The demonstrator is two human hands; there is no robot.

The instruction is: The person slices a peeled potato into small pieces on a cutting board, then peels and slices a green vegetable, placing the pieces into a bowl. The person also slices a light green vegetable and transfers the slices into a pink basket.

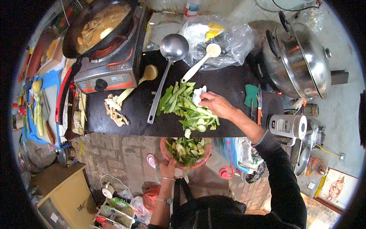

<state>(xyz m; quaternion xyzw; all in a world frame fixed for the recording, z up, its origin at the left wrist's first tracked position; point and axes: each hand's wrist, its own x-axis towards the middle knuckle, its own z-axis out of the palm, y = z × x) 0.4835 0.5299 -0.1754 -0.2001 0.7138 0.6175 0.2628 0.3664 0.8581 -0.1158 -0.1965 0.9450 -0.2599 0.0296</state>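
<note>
My right hand [217, 105] holds a crumpled white tissue or paper [199, 96] against green vegetable peelings and trimmings [183, 104] heaped at the front of the dark table [137, 114]. Below the table edge, my left hand [167, 169] grips the rim of a reddish plastic basin [163, 148] that holds more green scraps [186, 151]. A steel ladle [164, 74] lies left of the heap, with a white long-handled scoop or brush [200, 63] behind it. Dried beige pieces [117, 114] lie farther left beside another long-handled tool [148, 73].
A dark wok [70, 43] with brown liquid and food sits on a burner [111, 71] at the left; its red handle [64, 94] sticks out. A large steel pot [300, 60], a knife [259, 106] and a green pad [251, 94] are on the right. Clear plastic bags [237, 45] lie behind.
</note>
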